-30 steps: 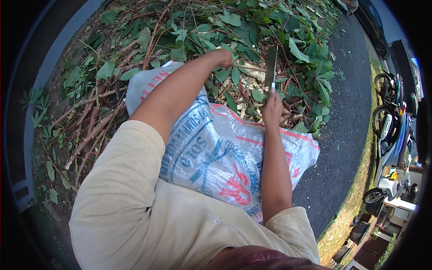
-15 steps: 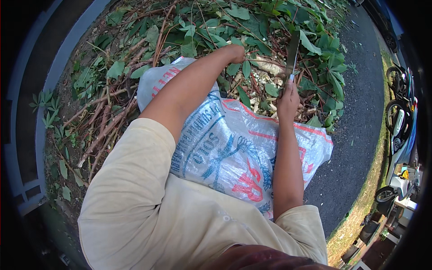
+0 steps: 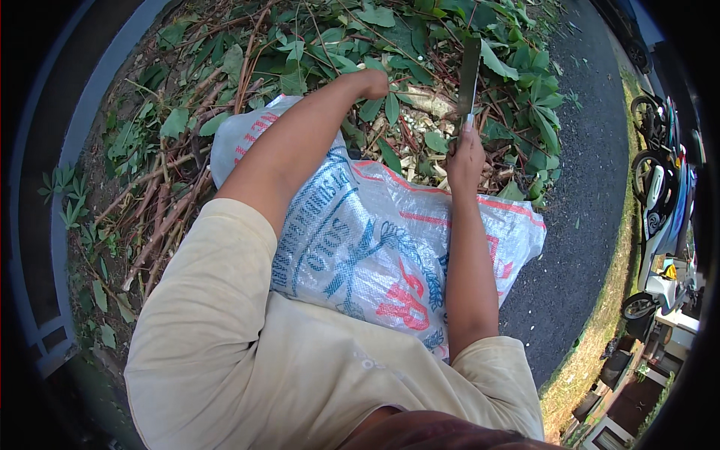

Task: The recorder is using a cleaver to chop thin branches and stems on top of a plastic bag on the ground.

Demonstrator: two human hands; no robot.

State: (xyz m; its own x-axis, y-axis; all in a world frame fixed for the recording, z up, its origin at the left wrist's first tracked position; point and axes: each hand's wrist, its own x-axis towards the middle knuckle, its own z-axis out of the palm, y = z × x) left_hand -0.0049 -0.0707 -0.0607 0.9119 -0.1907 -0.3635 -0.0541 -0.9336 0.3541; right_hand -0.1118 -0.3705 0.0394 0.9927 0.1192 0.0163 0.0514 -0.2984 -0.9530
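My right hand (image 3: 466, 159) is closed round the pale handle of a large knife (image 3: 469, 73), whose wide, dark blade points away from me. Its blade lies over leaves and chips, beside a pale chopped piece of wood (image 3: 429, 100). To the left, my left hand (image 3: 374, 84) is closed low over the leafy stems; whatever its fingers grip is hidden. Between my arms a white woven plastic sack (image 3: 352, 247) with red and blue print spreads over my lap. Cut wood chips (image 3: 415, 150) lie just past the sack's red-striped edge.
Green leaves (image 3: 536, 112) and twigs heap up beyond my hands. Long brown branches (image 3: 169, 217) lie at the left, near a blue-grey metal frame (image 3: 46, 225). Dark asphalt (image 3: 574, 225) runs along the right, with a grass strip and parked motorcycles (image 3: 660, 187) farther out.
The whole view has shifted a little, so everything sits slightly farther left and higher. Both hands and the knife keep nearly the same places over the pile.
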